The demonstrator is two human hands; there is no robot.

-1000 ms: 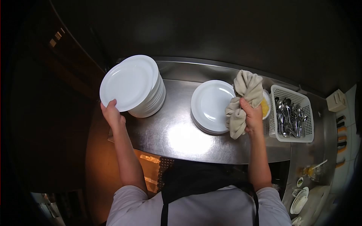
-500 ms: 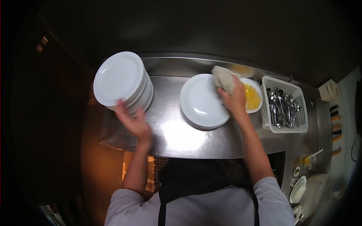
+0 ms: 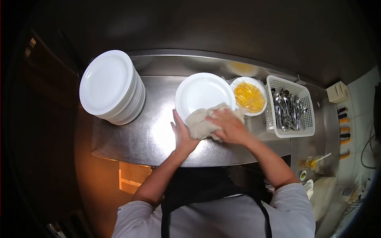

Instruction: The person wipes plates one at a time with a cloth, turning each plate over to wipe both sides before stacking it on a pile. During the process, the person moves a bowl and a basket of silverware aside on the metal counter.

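A low stack of white plates [image 3: 202, 93] lies at the middle of the steel counter [image 3: 151, 135]. A beige cloth [image 3: 200, 123] covers the near edge of the top plate. My right hand [image 3: 230, 127] presses down on that cloth. My left hand [image 3: 181, 133] grips the near left rim of the top plate, next to the cloth. A taller stack of white plates [image 3: 111, 87] stands at the counter's left end, away from both hands.
A white bowl with yellow contents [image 3: 249, 96] sits right of the middle plates. Beside it is a white perforated basket of spoons and forks [image 3: 289, 107]. Small containers and dishes [image 3: 315, 186] stand on a lower surface at the right. The surroundings are dark.
My left hand left the tall stack and moved right to the middle plates. My right hand brought the cloth from beside the bowl down onto the near edge of the top plate.
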